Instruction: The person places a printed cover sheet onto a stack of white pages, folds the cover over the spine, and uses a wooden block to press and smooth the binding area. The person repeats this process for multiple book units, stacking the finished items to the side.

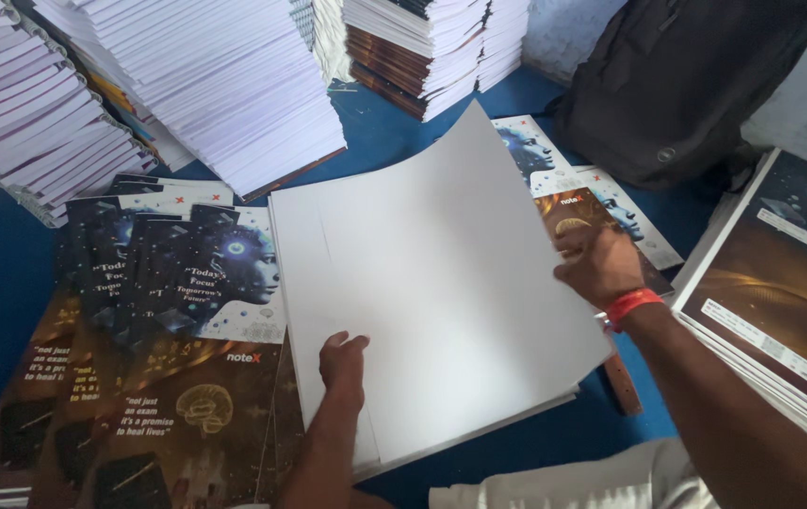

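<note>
A thick stack of large white sheets lies on the blue surface before me. My left hand presses flat on the stack's near left part, fingers apart. My right hand, with a red band at the wrist, grips the right edge of the top white sheet, which curls up toward the far corner. Printed covers show from under that edge, beneath the right hand.
Fanned dark printed covers lie at the left. Tall stacks of white-edged booklets stand behind, more at the top centre. A black backpack rests at the far right, and a pile of dark covers at the right edge.
</note>
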